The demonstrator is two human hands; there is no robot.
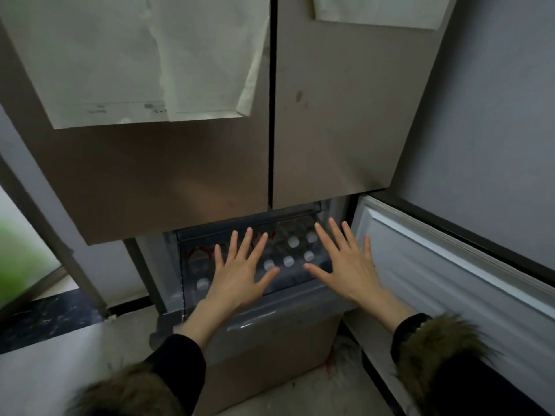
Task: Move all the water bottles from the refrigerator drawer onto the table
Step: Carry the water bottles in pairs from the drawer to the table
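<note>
1. While both my hands hover spread over the open refrigerator drawer point(270, 319), my left hand point(240, 274) has its fingers straight and fanned, holding nothing.
2. My right hand point(345, 265) is likewise flat with fingers splayed, holding nothing; whether either palm touches anything below, I cannot tell.
3. Between and beneath my hands stand the water bottles point(288, 261), upright inside the drawer, seen from above: clear bodies with round white caps, several showing in the gap between my hands and one more cap at the drawer's left front corner.
4. Some red marking, perhaps labels, shows on the bottles toward the drawer's left rear, but it is dim and blurred.
5. My sleeves point(177, 361) are black with brown fur trim at the cuffs.
6. Above the drawer hang the two closed upper doors point(330, 130), brownish metal, with white paper sheets point(135, 61) stuck on them.
7. A lower door point(450, 271) with a white ribbed inner lining stands swung open to my right.
</note>
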